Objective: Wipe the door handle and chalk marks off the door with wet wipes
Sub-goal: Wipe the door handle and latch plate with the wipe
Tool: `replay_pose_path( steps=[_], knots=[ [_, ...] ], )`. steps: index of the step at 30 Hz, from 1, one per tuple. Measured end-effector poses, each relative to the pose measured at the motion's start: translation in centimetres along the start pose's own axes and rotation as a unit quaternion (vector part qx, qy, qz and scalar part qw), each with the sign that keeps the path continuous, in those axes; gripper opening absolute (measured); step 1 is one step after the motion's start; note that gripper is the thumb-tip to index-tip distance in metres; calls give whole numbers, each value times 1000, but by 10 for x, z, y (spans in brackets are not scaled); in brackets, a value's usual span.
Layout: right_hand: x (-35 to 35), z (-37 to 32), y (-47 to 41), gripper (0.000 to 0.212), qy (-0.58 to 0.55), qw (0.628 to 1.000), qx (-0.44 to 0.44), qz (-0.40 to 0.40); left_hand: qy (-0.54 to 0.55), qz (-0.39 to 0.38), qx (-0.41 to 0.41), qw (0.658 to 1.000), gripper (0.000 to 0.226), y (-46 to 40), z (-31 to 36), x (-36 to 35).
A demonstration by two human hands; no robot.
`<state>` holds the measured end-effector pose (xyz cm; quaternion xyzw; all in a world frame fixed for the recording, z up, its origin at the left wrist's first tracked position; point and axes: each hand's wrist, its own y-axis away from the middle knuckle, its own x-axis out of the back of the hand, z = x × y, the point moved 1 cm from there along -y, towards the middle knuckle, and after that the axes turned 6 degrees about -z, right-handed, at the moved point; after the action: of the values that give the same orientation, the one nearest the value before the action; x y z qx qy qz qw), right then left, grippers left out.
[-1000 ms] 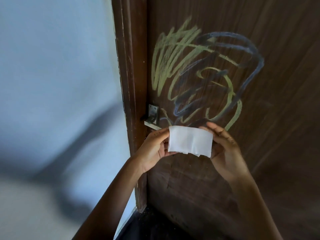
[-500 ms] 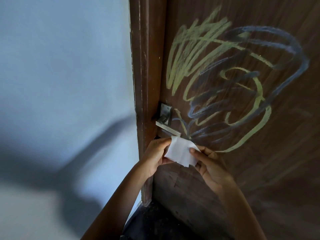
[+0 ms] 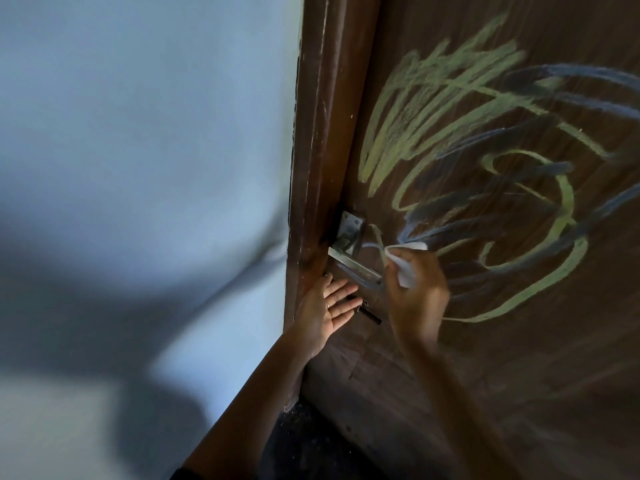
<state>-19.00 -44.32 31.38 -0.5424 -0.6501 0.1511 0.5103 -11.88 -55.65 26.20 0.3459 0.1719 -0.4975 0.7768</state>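
A dark brown wooden door (image 3: pixel 450 368) carries large yellow-green and blue chalk marks (image 3: pixel 485 161) across its upper part. A metal door handle (image 3: pixel 353 261) on a small plate sits near the door's left edge. My right hand (image 3: pixel 415 292) is closed around a crumpled white wet wipe (image 3: pixel 407 271), pressed on the door at the lower left end of the scribbles, just right of the handle. My left hand (image 3: pixel 325 306) lies flat with fingers spread against the door below the handle, holding nothing. A dark key or latch (image 3: pixel 370 315) pokes out beside its fingers.
The brown door frame (image 3: pixel 322 133) runs up the left of the door. A pale blue wall (image 3: pixel 138 150) with soft shadows fills the left half. Dark floor (image 3: pixel 304 445) shows at the bottom.
Both hands held the wipe stretched between them; now my left hand has let go and rests flat on the door, while my right hand has bunched the wipe and raised it onto the chalk.
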Motion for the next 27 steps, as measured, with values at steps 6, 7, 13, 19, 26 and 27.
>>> replay_pose_path(
  steps=[6, 7, 13, 19, 26, 27],
  knots=[
    [-38, 22, 12, 30, 139, 970, 106, -168, 119, -7, 8, 993, 56, -18, -6, -2],
    [-40, 25, 14, 29, 150, 965, 122, -176, 126, -10, 8, 992, 56, -19, -6, -1],
    [-58, 49, 34, 29, 221, 938, 200, -178, 133, -12, 8, 991, 58, -25, -10, 6],
    [-78, 47, 10, 37, 273, 897, 285, -199, 125, -11, 27, 992, 62, -28, -15, 8],
    [-48, 66, 29, 40, 219, 919, 280, -172, 145, -21, 23, 989, 56, -29, -14, 12],
    [-48, 66, 28, 37, 214, 920, 283, -165, 149, -21, 22, 988, 56, -29, -15, 12]
  ],
)
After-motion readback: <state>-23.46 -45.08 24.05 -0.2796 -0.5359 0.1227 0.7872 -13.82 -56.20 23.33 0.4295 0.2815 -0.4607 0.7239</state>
